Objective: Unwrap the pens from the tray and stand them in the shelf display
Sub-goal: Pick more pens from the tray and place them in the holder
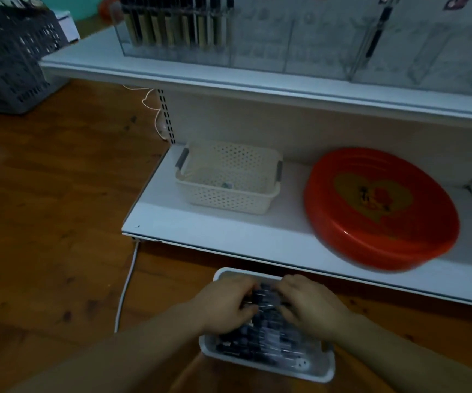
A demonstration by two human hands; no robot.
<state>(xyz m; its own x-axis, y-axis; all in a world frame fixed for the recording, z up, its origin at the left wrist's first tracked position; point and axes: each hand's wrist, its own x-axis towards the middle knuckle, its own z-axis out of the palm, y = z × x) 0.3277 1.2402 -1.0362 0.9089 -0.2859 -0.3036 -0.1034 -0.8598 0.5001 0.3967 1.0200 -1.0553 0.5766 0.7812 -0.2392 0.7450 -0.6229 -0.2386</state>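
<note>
A brown wooden floor [59, 222] runs under a white shelf unit [257, 239], with a grey crate [11, 61] at the far left. On the floor before the lower shelf sits a white tray [269, 367] heaped with dark pens [260, 344], most lying roughly crosswise, though blur hides their tips. The left hand [226, 302] and right hand [311, 304] reach into the heap with curled fingers, seemingly gripping pens. A clear display [257, 52] on the upper shelf holds upright pens at its left end. A cream basket [229, 180] and red dish [379, 208] sit below.

Both forearms bare, no sleeves/watch/rings visible; left hand [226, 303] & right hand [311, 304] ungloved, fingers blurred.
</note>
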